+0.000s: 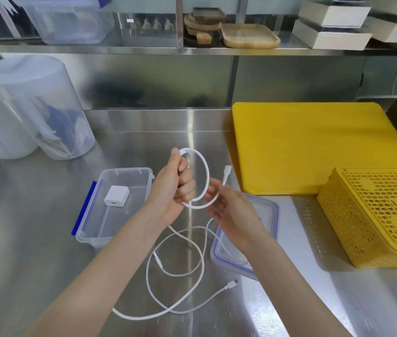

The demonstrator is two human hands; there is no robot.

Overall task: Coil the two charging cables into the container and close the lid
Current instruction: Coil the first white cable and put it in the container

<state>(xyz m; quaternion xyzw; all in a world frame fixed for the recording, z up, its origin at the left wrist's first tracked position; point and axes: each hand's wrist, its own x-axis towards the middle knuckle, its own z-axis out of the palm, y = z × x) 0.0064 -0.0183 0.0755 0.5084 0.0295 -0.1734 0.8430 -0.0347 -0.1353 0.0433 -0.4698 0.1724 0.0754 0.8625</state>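
My left hand (175, 186) is shut on a white charging cable (206, 171), holding it up in a round loop above the counter. My right hand (231, 215) pinches the same cable near its free end, whose plug (227, 171) sticks up. A second white cable (192, 276) lies loosely curled on the steel counter below my wrists. The clear container (122, 173) with blue clips stands open at the left, a white charger block (116, 195) inside. Its clear, blue-sealed lid (269, 210) lies on the counter under my right hand.
A yellow cutting board (314, 147) lies at the back right, with a yellow perforated basket (375, 215) in front of it. Clear plastic jugs (34, 105) stand at the back left. A shelf above holds wooden trays (248, 36) and boxes.
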